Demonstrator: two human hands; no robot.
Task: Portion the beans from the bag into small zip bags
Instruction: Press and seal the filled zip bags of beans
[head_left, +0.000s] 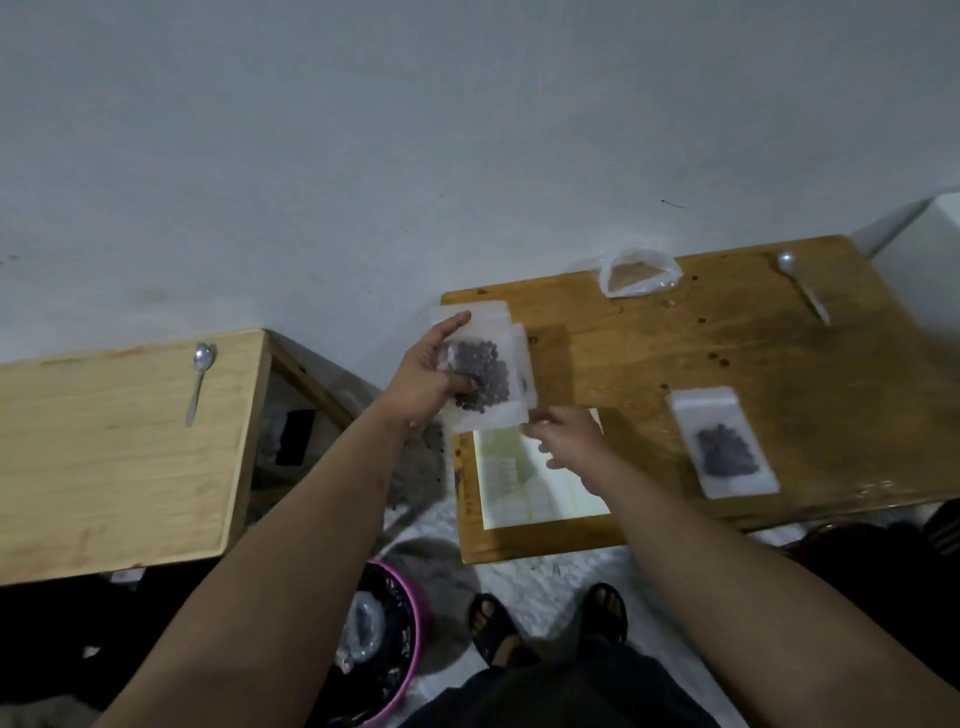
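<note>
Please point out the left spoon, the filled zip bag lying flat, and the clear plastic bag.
left spoon (203, 356): head view, its bowl.
filled zip bag lying flat (724, 450): head view, its dark filled part.
clear plastic bag (638, 274): head view, its middle.

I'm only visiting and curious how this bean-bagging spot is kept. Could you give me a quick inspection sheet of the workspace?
Surface: dark table, wooden; lighter table to its left.
Job's things: held bag with dark beans inside; filled bag lying flat on the dark table; clear bag at its far edge; spoon near the far right corner.
Clutter: paper on the dark table, below the hands; second spoon on the lighter table.
Grippers: left hand grips the held bag; right hand pinches its lower corner.
Cables: nothing seen.
Surroundings: plain wall behind; pink basket on the floor.
</note>
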